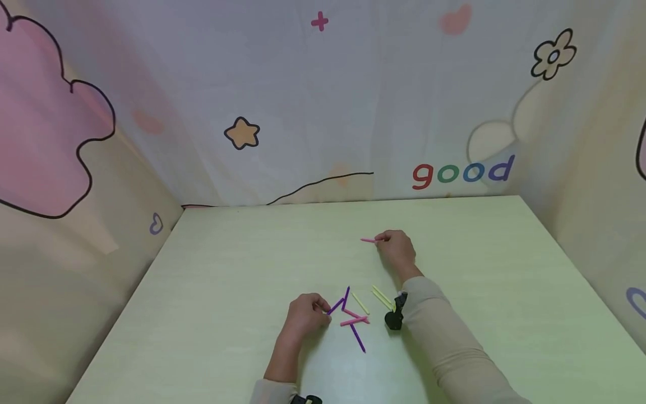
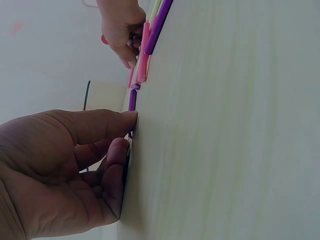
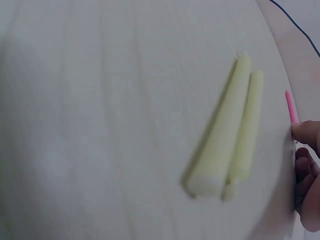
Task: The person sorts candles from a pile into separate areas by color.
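On the table (image 1: 227,269) lie seven sticks (image 1: 360,303); hands (image 1: 305,315) (image 1: 397,251) pinch one purple stick (image 1: 336,306), one pink (image 1: 368,240).

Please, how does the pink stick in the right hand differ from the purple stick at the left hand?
In the head view, the pink stick runs nearly sideways; the purple stick clearly slants. The right hand holds the pink stick apart from the other sticks; the left hand pinches the purple stick close to them. Both are slim.

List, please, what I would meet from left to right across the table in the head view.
Left hand, held purple stick, second purple stick, lone yellow stick, pair of yellow sticks, right sleeve.
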Demonstrator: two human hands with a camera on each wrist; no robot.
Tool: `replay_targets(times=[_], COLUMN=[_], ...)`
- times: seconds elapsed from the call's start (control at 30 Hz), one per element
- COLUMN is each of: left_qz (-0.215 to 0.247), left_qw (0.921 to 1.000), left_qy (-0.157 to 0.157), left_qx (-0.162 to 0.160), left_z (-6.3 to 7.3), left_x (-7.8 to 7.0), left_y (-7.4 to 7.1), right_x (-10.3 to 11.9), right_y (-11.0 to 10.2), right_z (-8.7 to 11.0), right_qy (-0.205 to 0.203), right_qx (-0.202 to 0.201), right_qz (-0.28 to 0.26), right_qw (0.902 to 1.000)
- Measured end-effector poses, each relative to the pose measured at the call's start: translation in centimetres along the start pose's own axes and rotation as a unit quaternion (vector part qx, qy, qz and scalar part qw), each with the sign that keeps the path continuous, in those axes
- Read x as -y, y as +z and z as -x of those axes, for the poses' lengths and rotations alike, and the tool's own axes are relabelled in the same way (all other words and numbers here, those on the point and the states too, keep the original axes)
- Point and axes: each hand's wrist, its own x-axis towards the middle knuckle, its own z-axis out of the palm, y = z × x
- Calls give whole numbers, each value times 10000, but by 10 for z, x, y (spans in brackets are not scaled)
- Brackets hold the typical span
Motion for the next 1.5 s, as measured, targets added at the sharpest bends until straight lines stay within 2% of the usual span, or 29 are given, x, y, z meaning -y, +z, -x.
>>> replay_targets(times=[0.23, 0.4, 0.63, 0.9, 1.17, 1.33, 1.5], left_qz=[-19, 12, -30, -5, -38, -100, -156], left_qw=[10000, 10000, 9999, 10000, 9999, 9999, 9998], left_qy=[-75, -49, 41, -60, -83, -111, -116], left_qx=[31, 28, -90, -30, -45, -69, -102], left_z=[-1, -1, 2, 2, 1, 1, 1], left_x=[-3, -3, -2, -5, -4, -5, -5], left_y=[-2, -1, -1, -2, -2, -2, -1], right_x=[3, 2, 6, 10, 9, 6, 0], right_y=[-3, -10, -17, -29, -43, -48, -50], right_z=[-2, 1, 11, 32, 59, 79, 95], right_qy=[83, -108, -423, -737, -930, -896, -871], right_qx=[209, 371, 1004, 1596, 1695, 1835, 1818], right_qz=[-54, -185, -306, -9, -309, -657, -721], right_qw=[9997, 9991, 9936, 9844, 9806, 9767, 9768])
